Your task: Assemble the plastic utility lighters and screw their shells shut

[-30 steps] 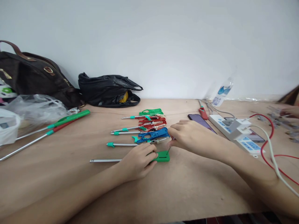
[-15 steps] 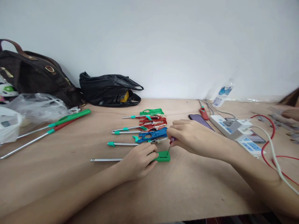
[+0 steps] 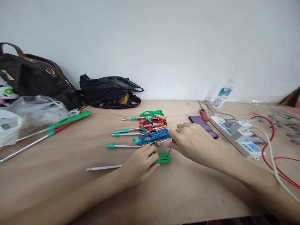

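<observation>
Across the brown worktop [image 3: 70, 187], at frame centre, our left hand [image 3: 140, 164] presses curled fingers onto a green handle [image 3: 164, 158] with its metal rod [image 3: 104, 168], while our right hand [image 3: 191, 142] pinches a thin screwdriver [image 3: 169, 151] upright onto it, just below the pile of coloured tools [image 3: 150, 128].

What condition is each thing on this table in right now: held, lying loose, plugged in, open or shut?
Left hand: closed over the green lighter, pressing it to the table.
Green lighter: flat on the table, metal tube pointing left.
Right hand: pinching a thin tool whose tip is on the green lighter.
Pile of lighters: lying loose.
Phone: flat, screen dark.
Power strip: white adapter plugged in.
Black plastic bag: slumped, partly open.
</observation>
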Demonstrator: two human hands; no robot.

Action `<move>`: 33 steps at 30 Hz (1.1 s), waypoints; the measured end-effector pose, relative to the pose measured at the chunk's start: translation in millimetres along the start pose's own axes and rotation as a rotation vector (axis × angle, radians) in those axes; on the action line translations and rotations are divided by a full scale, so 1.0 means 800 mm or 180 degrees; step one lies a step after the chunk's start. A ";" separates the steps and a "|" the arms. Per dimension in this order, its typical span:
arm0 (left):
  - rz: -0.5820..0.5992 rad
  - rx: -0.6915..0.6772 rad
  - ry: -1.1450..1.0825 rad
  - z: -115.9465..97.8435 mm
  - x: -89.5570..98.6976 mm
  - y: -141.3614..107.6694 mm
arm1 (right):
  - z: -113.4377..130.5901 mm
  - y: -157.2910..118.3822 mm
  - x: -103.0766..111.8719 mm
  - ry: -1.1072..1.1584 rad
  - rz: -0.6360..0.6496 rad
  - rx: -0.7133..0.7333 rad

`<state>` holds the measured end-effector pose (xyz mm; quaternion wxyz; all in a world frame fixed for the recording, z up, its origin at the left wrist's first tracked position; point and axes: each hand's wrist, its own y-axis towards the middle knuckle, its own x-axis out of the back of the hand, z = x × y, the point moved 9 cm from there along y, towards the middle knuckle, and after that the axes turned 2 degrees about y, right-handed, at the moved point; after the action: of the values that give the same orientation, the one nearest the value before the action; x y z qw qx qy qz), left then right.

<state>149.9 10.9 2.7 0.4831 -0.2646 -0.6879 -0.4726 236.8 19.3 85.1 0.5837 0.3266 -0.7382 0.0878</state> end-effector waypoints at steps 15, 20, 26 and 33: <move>0.0508 0.0149 0.0716 -0.036 -0.010 -0.013 | 0.008 -0.004 0.003 -0.0010 -0.0250 -0.0007; 0.0419 0.0016 0.0446 -0.014 -0.007 -0.010 | 0.008 -0.006 0.009 0.0455 0.0133 0.0466; 0.0464 0.0055 -0.0478 0.013 0.007 0.001 | 0.007 0.002 0.011 0.0969 0.0382 0.0597; 0.0618 0.0052 -0.0515 0.012 0.004 0.001 | 0.001 0.005 -0.007 0.0639 0.0375 0.0010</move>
<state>145.5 19.9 5.2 0.4717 -0.3633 -0.6996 -0.3952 234.2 24.0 81.0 0.6480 0.2731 -0.6938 0.1554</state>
